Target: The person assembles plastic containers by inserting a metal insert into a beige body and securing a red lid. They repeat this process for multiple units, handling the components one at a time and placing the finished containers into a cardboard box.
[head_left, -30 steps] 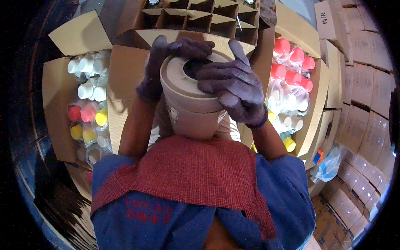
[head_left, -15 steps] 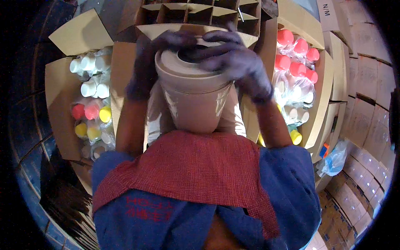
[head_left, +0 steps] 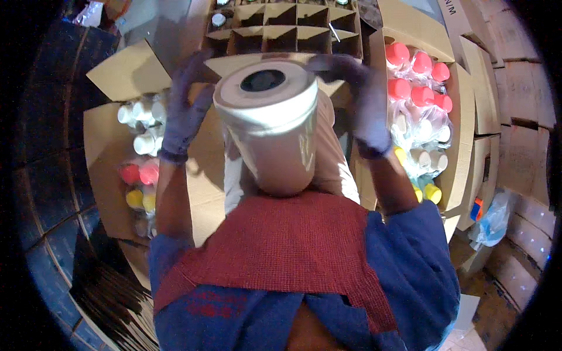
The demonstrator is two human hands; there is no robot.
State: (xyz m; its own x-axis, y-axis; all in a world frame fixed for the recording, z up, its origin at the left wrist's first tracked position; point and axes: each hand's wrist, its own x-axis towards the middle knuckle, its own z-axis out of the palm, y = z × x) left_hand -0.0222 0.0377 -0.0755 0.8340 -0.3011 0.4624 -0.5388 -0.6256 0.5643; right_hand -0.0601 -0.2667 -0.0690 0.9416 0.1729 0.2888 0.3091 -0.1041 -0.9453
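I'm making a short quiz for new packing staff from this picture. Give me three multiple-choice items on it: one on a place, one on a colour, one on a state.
1. Where is the divided carton with cardboard cells?
A. Beyond the big roll, at the top of the view
B. At the person's left elbow
C. Under the red cloth

2. What colour are the gloves on both hands?
A. Yellow
B. Purple
C. White

3. How do the hands stand to the big roll?
A. Both flat on its top
B. Only the left one grips it
C. One at each side of its upper end

Answers: 1 A, the divided carton lies past the big roll. 2 B, the left hand and right hand wear purple gloves. 3 C, the hands flank the roll's top, whose dark core hole is uncovered.
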